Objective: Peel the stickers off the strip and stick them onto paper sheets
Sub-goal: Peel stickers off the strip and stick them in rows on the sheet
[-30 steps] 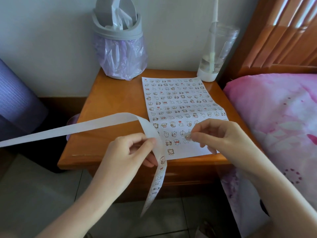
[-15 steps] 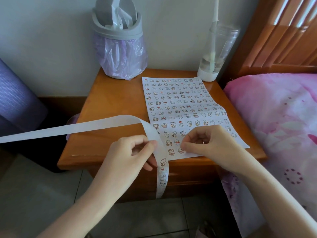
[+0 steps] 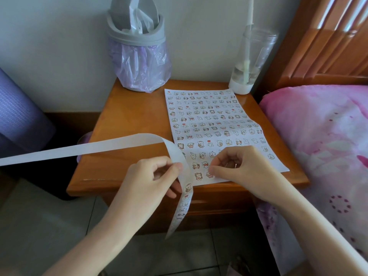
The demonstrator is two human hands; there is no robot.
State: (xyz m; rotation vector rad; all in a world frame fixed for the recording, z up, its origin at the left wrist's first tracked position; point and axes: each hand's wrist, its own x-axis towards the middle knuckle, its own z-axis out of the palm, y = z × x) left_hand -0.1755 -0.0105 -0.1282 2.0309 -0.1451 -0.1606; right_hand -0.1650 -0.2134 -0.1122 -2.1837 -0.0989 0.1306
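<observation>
Both hands are at the near edge of the worktop [image 3: 129, 120]. The strip [image 3: 111, 146] is pinched between thumb and fingers of the left hand [image 3: 151, 176]. The right hand [image 3: 245, 170] is curled, its thumb tip set on a sticker [image 3: 209, 174] at the near-left corner of the paper sheet [image 3: 209, 120] — whether that sticker is pinched or only pressed flat cannot be told.

From the left hand the bare backing is carried out to the left and off the frame. The stickered tail is hung down past the worktop's front towards the floor [image 3: 49, 226]. The strip is judged light, thin and limp; it will likely curl and swing if it is held far from the next sticker, so a hold just above that sticker is advised. Each sticker is small and flimsy and is best lifted by one edge, since it may fold onto itself. The sheet lies loose, is nearly filled with rows of stickers, and could slide if it is dragged.

A lidded bin [image 3: 139, 56] with a purple liner is stood at the far left of the worktop, and a clear bottle [image 3: 251, 62] at the far right, just beyond the sheet. A pink bed [image 3: 318, 136] is close on the right, a purple roll [image 3: 18, 112] on the far left. Nothing is placed between the hands and the sheet — only the looped backing crosses its near-left edge.
</observation>
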